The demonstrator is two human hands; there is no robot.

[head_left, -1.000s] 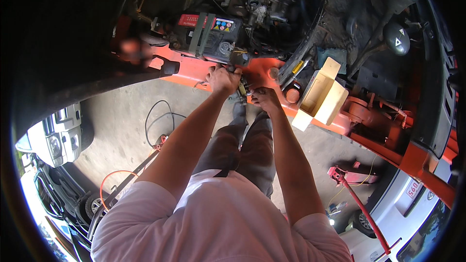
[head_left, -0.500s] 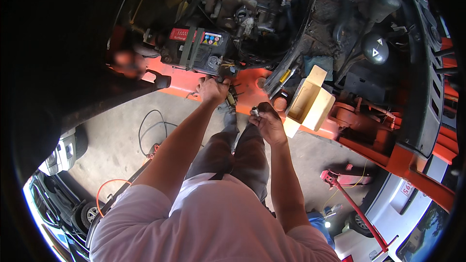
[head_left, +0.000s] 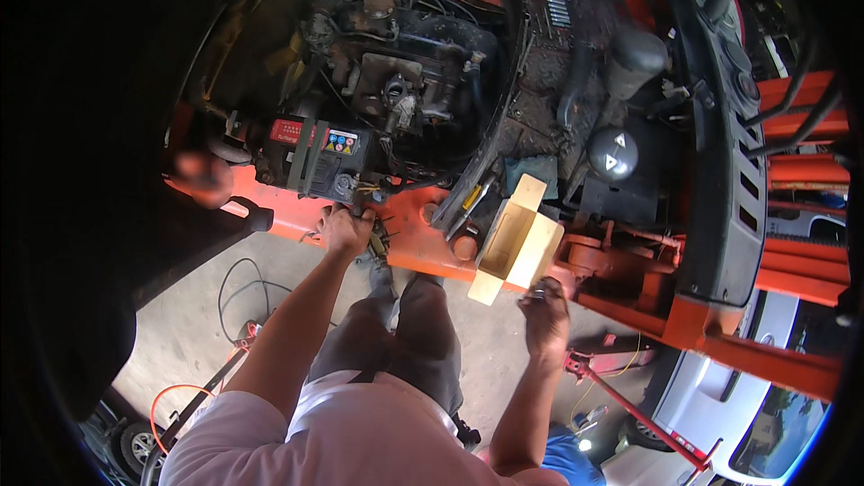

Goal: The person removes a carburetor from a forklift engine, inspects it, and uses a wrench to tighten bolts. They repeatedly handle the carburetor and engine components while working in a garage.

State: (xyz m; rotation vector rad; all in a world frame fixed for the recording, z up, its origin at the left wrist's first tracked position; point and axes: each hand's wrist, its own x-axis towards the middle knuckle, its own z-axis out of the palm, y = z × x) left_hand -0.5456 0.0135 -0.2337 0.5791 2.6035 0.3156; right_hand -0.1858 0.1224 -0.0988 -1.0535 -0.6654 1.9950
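Observation:
My left hand (head_left: 344, 234) rests at the orange frame rail (head_left: 409, 247), just below the black battery (head_left: 315, 162) with its red label and strap. Its fingers are closed round something dark that the hand mostly hides. Beside it a small brass-coloured metal part with wires (head_left: 379, 236) sits against the rail. My right hand (head_left: 545, 319) is out to the right, below an open cardboard box (head_left: 515, 247). A small silver metal piece (head_left: 540, 292) shows between its pinched fingers; its exact kind is too small to tell.
Behind the battery lies the exposed engine (head_left: 396, 81). A yellow-handled screwdriver (head_left: 474, 195) and a round orange-topped item (head_left: 464, 248) lie left of the box. Levers with dark knobs (head_left: 613, 153) rise at the right. A red floor jack (head_left: 612, 362) stands on the floor.
My right hand has moved right, away from the left hand to below the box, still holding the silver piece. My left hand stays by the battery. The whole view has shifted.

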